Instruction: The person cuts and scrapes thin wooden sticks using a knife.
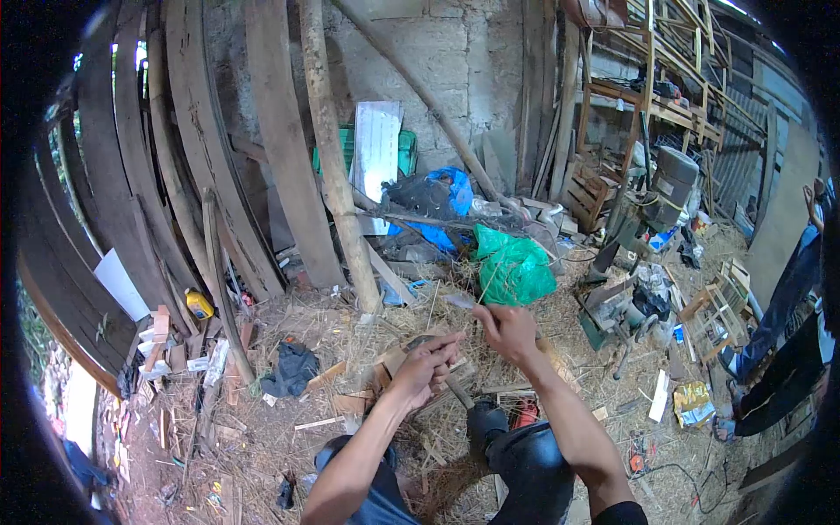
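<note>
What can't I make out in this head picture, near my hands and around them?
All in the head view:
Left hand: curled fingers hide anything inside its grip.
Pale item by right hand: blurred.
Green bag: its plastic hides any contents.
Jeans at right: dark edge cuts off the wearer's head.

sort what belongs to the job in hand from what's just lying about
Likely in use:
thin pale piece at the right hand, too small to identify
left hand, close by

Likely just lying about:
green bag
yellow container
dark crumpled sheet
gold-coloured wrapper
</note>
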Motion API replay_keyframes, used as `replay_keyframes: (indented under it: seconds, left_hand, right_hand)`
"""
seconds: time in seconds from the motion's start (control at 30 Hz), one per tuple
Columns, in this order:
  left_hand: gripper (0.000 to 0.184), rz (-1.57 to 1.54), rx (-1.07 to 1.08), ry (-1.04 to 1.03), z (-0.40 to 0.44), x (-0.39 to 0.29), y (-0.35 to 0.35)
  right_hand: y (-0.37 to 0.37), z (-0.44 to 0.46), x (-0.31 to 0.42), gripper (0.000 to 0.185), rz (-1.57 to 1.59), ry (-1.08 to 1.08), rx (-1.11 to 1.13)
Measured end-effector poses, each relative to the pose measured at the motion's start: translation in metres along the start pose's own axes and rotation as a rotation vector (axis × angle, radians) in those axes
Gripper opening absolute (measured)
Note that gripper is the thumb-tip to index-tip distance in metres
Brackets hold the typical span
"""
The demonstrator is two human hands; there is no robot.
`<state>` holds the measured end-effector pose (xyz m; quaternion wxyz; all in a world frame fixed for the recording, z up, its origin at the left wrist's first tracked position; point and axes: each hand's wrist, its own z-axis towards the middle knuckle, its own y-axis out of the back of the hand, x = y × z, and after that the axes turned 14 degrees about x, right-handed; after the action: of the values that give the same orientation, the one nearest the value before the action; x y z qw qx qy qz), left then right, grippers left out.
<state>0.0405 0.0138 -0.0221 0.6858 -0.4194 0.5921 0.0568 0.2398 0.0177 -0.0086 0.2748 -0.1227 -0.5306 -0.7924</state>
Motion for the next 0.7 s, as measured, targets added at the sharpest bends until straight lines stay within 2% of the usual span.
replay_keyframes:
  seconds: [0.03,0.13,0.17,0.27,0.3,0.33,0.4,0.43,0.53,0.6,0.67,0.7]
  left_hand:
    - [0.032,-0.015,0.006,0.019,0.000,-0.001,0.001]
    - [0.033,0.030,-0.027,0.050,0.000,-0.004,-0.006]
    - [0.033,0.085,-0.075,0.058,-0.003,-0.003,-0.008]
    - [0.032,0.095,-0.083,0.036,-0.005,-0.001,-0.007]
    - [0.032,0.094,-0.082,0.034,-0.003,-0.001,-0.007]
    - [0.031,0.122,-0.087,0.025,-0.001,-0.002,-0.007]
    - [0.030,0.152,-0.093,0.031,-0.001,0.001,-0.010]
    - [0.030,0.226,-0.102,0.017,-0.003,0.002,-0.013]
    - [0.032,0.269,-0.102,0.001,-0.002,-0.001,-0.009]
    - [0.038,0.200,-0.077,0.018,0.002,0.000,-0.005]
    - [0.041,0.067,-0.043,0.003,0.002,-0.006,-0.013]
    - [0.043,-0.058,-0.007,-0.004,0.002,-0.009,-0.015]
  right_hand:
    - [-0.004,-0.004,0.000,0.034,-0.025,0.143,-0.024]
    - [-0.010,0.000,-0.011,0.034,0.008,0.186,-0.091]
    - [-0.001,0.006,-0.023,0.031,0.028,-0.008,-0.041]
    - [0.005,0.000,-0.028,0.032,0.051,-0.131,0.028]
    - [0.003,-0.008,-0.018,0.036,0.017,0.043,0.041]
    - [0.002,-0.007,-0.024,0.036,0.013,0.042,0.042]
    - [-0.003,-0.004,-0.033,0.039,-0.003,-0.089,0.074]
    - [0.006,0.002,-0.039,0.042,0.115,-0.224,0.028]
    - [0.018,-0.004,-0.049,0.041,0.077,-0.238,0.008]
    - [-0.005,-0.016,-0.039,0.038,0.086,-0.151,0.018]
    - [-0.018,-0.022,-0.019,0.034,0.024,0.283,0.030]
    - [-0.015,-0.021,-0.009,0.034,0.025,0.286,0.028]
